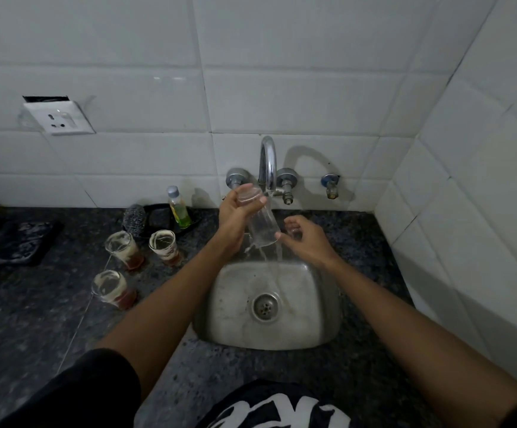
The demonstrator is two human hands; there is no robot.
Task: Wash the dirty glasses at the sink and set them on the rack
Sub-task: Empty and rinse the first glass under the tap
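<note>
My left hand (235, 214) grips a clear glass (261, 223) by its base, holding it tilted mouth-down under the chrome tap (268, 163). Water runs out of the glass into the steel sink (229, 307). My right hand (305, 239) is beside the glass mouth, fingers loosely curled, one fingertip touching the rim. Three dirty glasses with brown dregs and foam stand on the counter to the left: two further back (124, 250) (164, 247) and one nearer (112, 288).
A bottle of green dish liquid (178, 208) and a steel scrubber (133, 222) sit behind the dirty glasses. A dark tray (16, 242) lies at far left. A wall socket (61, 117) hangs above. Tiled wall closes the right side.
</note>
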